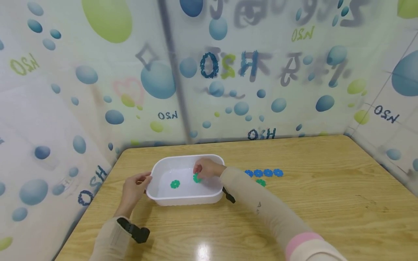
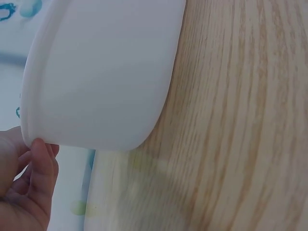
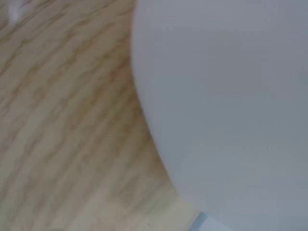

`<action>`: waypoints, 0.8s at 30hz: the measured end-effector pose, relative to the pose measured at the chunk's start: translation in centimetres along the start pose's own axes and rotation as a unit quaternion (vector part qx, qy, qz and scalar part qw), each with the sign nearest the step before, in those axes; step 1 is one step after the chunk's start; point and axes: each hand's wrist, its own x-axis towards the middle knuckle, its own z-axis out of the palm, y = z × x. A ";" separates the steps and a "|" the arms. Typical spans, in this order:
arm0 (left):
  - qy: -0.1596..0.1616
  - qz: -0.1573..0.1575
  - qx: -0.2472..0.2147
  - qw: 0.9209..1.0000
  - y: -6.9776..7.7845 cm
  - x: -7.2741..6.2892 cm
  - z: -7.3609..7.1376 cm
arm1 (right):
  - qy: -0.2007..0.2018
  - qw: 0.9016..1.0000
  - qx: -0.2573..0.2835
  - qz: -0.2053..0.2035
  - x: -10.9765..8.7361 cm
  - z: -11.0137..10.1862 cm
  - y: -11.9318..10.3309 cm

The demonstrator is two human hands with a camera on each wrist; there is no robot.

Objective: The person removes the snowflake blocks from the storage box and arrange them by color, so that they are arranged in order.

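A white plastic basin (image 1: 187,200) stands on the wooden table. My left hand (image 1: 133,188) grips its left rim, fingertips at the edge; the left wrist view shows the thumb and fingers (image 2: 41,163) on the rim of the basin (image 2: 106,82). Reaching over the right side, my right hand (image 1: 207,168) pinches a green flower-shaped disc (image 1: 197,178) low inside the basin. Another green disc (image 1: 175,184) lies on the basin floor, left of that hand. In the right wrist view the outer wall of the basin (image 3: 226,106) hides the hand.
Right of the basin, several blue flower-shaped discs (image 1: 267,173) lie in a row on the table (image 1: 326,203). A further green disc (image 1: 261,182) lies just in front of them, partly behind the right sleeve. A patterned curtain (image 1: 277,72) rises behind the table.
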 end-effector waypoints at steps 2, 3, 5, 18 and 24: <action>0.001 -0.008 0.001 1.000 -0.4 0.3 0.0 | -0.001 1.000 0.022 -0.002 -0.1 -0.4 -0.1; 0.004 -0.012 -0.002 1.000 -0.8 0.6 0.1 | 0.000 0.999 0.035 -0.002 -0.2 -0.6 -0.1; 0.007 -0.010 0.011 1.000 -2.2 1.4 0.4 | 0.004 0.998 0.060 -0.009 -0.4 -1.2 -0.2; 0.035 -0.008 0.046 0.998 -6.1 4.0 1.6 | 0.028 0.992 0.114 -0.049 -5.3 -5.3 0.3; 0.031 -0.006 0.048 0.998 -6.3 3.9 1.6 | 0.048 0.987 0.143 -0.064 -8.8 -7.3 2.6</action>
